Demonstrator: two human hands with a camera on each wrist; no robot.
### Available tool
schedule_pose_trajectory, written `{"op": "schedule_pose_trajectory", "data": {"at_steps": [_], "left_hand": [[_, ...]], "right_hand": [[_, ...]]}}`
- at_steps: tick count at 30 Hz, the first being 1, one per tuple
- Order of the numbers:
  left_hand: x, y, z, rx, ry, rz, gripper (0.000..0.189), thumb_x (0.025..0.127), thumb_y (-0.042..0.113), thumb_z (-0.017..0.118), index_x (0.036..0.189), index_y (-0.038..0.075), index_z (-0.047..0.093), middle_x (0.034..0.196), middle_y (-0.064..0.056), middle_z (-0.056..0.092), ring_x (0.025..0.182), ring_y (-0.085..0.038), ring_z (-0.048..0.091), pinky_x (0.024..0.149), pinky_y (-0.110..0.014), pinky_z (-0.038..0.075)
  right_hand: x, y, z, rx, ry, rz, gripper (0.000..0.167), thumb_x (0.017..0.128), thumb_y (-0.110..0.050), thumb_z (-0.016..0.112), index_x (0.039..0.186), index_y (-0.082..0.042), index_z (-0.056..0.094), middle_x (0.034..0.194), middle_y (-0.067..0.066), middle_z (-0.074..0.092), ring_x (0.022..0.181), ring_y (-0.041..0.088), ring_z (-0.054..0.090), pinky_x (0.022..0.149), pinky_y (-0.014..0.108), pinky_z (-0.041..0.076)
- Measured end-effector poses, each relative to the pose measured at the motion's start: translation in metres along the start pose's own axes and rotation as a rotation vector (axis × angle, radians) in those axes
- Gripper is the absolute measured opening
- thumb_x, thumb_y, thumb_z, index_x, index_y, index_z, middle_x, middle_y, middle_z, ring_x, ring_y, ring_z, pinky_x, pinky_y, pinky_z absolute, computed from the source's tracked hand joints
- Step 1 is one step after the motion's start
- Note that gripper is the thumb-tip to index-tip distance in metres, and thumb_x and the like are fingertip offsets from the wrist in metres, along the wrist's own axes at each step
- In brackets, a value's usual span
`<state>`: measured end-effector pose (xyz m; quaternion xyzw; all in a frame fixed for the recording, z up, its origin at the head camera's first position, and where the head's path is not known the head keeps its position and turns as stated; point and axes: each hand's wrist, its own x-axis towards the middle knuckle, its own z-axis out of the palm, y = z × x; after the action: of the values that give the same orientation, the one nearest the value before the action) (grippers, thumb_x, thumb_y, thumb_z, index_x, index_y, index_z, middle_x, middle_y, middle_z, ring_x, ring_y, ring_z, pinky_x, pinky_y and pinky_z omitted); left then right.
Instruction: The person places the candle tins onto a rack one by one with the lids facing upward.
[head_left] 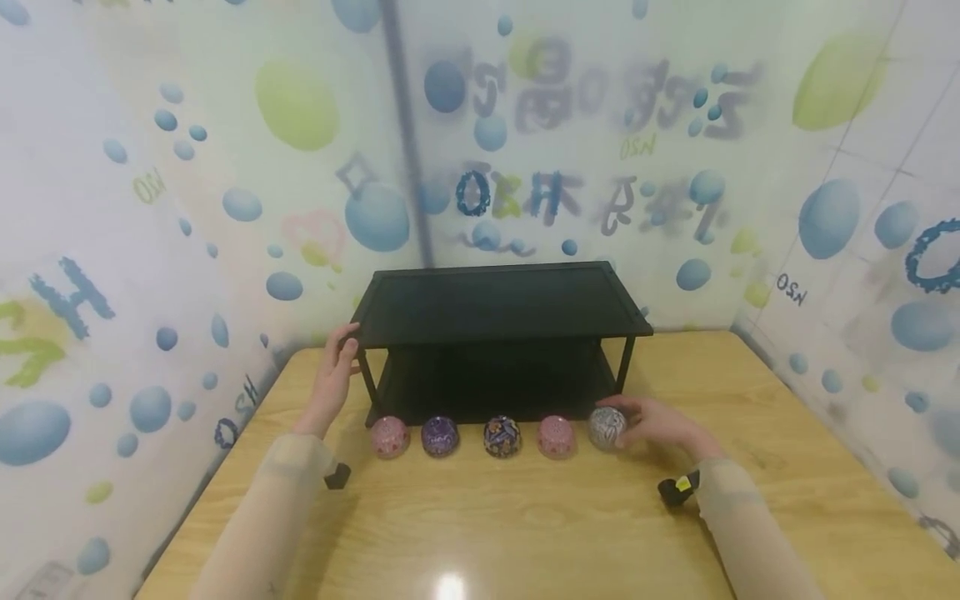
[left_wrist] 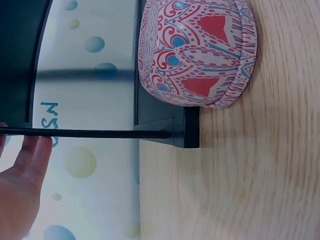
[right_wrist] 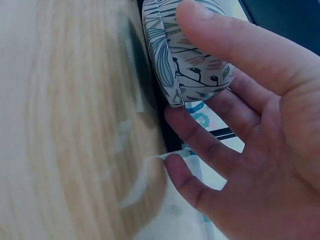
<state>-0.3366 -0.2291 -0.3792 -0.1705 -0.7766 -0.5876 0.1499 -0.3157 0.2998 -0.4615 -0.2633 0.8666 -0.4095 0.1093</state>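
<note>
A black two-tier rack [head_left: 502, 304] stands against the back wall. My left hand [head_left: 335, 379] touches its upper left front corner, fingers fairly straight against the thin post [left_wrist: 100, 133]. Along the rack's front edge runs a row of small round patterned tins: a pink tin [head_left: 390, 437] at far left, a purple tin [head_left: 439, 436], a dark floral tin [head_left: 502, 437], another pink tin [head_left: 557, 437], and a white-and-grey leaf-patterned tin [head_left: 606, 427] at the right end. My right hand [head_left: 660, 425] pinches that last one, thumb on one side and fingers on the other.
The wooden table [head_left: 480, 517] extends in front of the row and to both sides of the rack. Walls printed with blue and green bubbles [head_left: 377, 217] close in the back and sides. A black wrist device [head_left: 677, 489] sits at the right sleeve.
</note>
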Motion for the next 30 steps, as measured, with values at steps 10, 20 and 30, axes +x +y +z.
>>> {"op": "schedule_pose_trajectory", "data": {"at_steps": [10, 20, 30], "left_hand": [[0.003, -0.001, -0.003, 0.022, 0.005, 0.004, 0.044, 0.107, 0.020, 0.036, 0.145, 0.000, 0.030, 0.155, -0.023, 0.017, 0.133, -0.044, 0.029, 0.097, -0.065, 0.037], [-0.001, 0.001, -0.007, 0.074, 0.007, 0.016, 0.043, 0.107, 0.020, 0.034, 0.145, 0.000, 0.029, 0.154, -0.023, 0.019, 0.132, -0.045, 0.031, 0.095, -0.059, 0.042], [0.001, 0.001, -0.001, 0.071, -0.003, 0.024, 0.043, 0.107, 0.020, 0.034, 0.144, 0.000, 0.028, 0.154, -0.024, 0.018, 0.133, -0.046, 0.031, 0.096, -0.065, 0.038]], "right_hand": [[0.003, -0.013, -0.005, -0.003, 0.005, -0.004, 0.060, 0.077, -0.012, 0.080, 0.132, -0.005, 0.057, 0.123, 0.014, 0.060, 0.101, 0.024, 0.056, 0.081, 0.033, 0.052], [0.013, -0.028, -0.024, -0.020, -0.007, -0.001, 0.067, 0.074, -0.013, 0.080, 0.135, -0.003, 0.054, 0.127, 0.015, 0.058, 0.107, 0.028, 0.055, 0.089, 0.042, 0.048], [0.009, -0.026, -0.030, 0.021, 0.004, -0.028, 0.067, 0.076, -0.014, 0.079, 0.136, 0.000, 0.052, 0.127, 0.016, 0.058, 0.106, 0.026, 0.058, 0.090, 0.042, 0.049]]}}
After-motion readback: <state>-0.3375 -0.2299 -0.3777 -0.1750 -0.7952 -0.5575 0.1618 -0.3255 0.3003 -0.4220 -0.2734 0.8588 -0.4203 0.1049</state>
